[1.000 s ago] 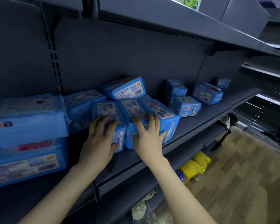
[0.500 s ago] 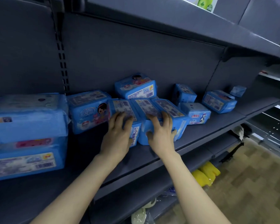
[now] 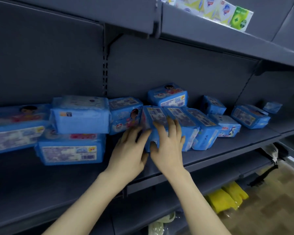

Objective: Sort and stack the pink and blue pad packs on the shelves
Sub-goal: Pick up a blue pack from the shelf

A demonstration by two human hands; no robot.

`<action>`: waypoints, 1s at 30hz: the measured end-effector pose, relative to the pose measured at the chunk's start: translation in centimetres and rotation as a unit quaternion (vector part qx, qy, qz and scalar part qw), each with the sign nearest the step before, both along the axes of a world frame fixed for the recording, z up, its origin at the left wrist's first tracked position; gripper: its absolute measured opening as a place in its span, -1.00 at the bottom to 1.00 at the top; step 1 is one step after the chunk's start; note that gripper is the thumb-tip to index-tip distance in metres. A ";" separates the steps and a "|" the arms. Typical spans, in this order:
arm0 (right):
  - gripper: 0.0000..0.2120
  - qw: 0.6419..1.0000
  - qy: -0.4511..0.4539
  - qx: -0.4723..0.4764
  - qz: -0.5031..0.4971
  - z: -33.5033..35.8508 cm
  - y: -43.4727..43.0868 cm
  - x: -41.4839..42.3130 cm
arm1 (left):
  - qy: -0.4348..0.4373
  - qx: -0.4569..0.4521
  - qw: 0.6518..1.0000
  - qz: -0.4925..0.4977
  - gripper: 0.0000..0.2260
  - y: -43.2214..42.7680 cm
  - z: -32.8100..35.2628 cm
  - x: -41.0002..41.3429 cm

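mid pack point(image 3: 157, 116) txt blurred, far-l pack point(image 3: 7, 126) cropped

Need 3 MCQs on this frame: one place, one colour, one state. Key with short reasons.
1. Where are the white, yellow and green boxes?
A) on the top shelf
B) on the floor
C) among the packs

2. What colour are the bright items low at right?
A) red
B) yellow
C) purple

3. What are the hands doing?
A) hanging free
B) both on one blue pack
C) reaching overhead

Key:
1 A, the boxes line the uppermost shelf.
2 B, they show plain yellow.
3 B, the left hand presses the pack's side and the right hand grips its front.
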State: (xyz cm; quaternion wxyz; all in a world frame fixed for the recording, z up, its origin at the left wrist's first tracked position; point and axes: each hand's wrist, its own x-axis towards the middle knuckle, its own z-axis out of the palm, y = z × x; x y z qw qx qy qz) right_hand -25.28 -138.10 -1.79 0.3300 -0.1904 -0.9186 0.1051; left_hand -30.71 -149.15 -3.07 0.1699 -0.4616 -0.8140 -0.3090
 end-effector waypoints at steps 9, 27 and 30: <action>-0.34 0.987 0.047 -0.016 0.152 -0.3 -11.5 -3.8 | 0.018 0.072 0.987 0.142 -0.36 -13.1 0.0 -1.8; -0.16 0.968 -0.226 0.100 0.053 1.1 -20.0 -10.3 | -0.169 -0.067 0.939 0.294 -0.03 -23.9 -0.4 -11.5; -0.38 0.975 -0.200 0.090 0.044 0.7 -20.1 -10.8 | -0.261 -0.029 0.929 0.262 0.03 -24.3 -0.9 -13.4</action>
